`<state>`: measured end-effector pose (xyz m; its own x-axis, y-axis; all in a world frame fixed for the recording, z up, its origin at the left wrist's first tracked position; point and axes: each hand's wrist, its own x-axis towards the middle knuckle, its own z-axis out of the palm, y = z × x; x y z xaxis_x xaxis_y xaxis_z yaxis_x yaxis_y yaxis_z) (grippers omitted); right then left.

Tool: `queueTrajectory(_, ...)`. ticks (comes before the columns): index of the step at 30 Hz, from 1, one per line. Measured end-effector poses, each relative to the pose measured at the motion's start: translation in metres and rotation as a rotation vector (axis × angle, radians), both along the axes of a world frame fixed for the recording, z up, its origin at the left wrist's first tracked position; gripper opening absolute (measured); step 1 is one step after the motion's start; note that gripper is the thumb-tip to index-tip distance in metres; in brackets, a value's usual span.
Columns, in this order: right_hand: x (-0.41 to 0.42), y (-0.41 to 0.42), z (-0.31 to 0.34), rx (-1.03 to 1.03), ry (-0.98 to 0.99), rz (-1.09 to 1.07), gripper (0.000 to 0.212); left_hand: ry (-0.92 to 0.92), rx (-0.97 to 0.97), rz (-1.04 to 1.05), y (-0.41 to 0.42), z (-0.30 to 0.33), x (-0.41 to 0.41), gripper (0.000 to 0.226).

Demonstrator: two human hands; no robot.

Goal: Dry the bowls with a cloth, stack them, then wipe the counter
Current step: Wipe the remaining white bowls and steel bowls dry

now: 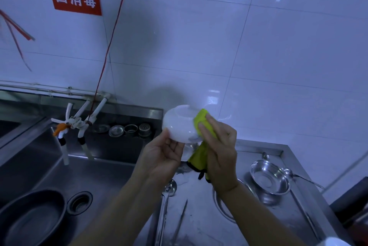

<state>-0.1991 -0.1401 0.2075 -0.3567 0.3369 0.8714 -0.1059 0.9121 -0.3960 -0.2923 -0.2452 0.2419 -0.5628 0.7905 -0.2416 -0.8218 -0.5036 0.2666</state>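
Your left hand [165, 153] grips the white bowl [182, 124] above the counter [199, 216]; your right hand [220, 146] presses the yellow cloth [206, 124] against its side.

White bowl [182, 124] meets yellow-green cloth [205, 124]
The bowl is held upturned above the steel counter [203, 216], cloth pressed to its outside, loose end hanging below.

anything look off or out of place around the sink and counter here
Mostly the taps: red string hangs from the wall and seems tied around them. A wet patch lies on the counter under the white bowl. The bowl itself shows no damage.
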Motion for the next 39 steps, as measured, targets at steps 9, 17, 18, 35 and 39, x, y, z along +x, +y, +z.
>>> queueTrajectory(9, -0.008, -0.007, -0.005, -0.079, 0.027, -0.019, 0.04, -0.075, 0.032, -0.002, 0.005, -0.002, 0.0, 0.02)
queueTrajectory(17, -0.002, 0.002, -0.007, -0.445, 0.078, 0.117, 0.036, 0.031, -0.006, -0.044, 0.003, -0.011, -0.001, 0.02)
queueTrajectory(18, 0.0, 0.005, -0.004, -0.556, 0.097, 0.181, 0.036, 0.074, -0.013, -0.067, 0.001, -0.013, -0.002, 0.021)
queueTrajectory(35, 0.001, 0.013, 0.022, 0.101, -0.332, 0.063, 0.032, 1.215, -0.407, -0.135, -0.004, -0.018, -0.009, 0.019)
queueTrajectory(39, -0.006, 0.027, 0.03, -0.242, -0.271, 0.207, 0.033, 1.24, -0.353, -0.157, -0.007, -0.014, -0.017, 0.02)
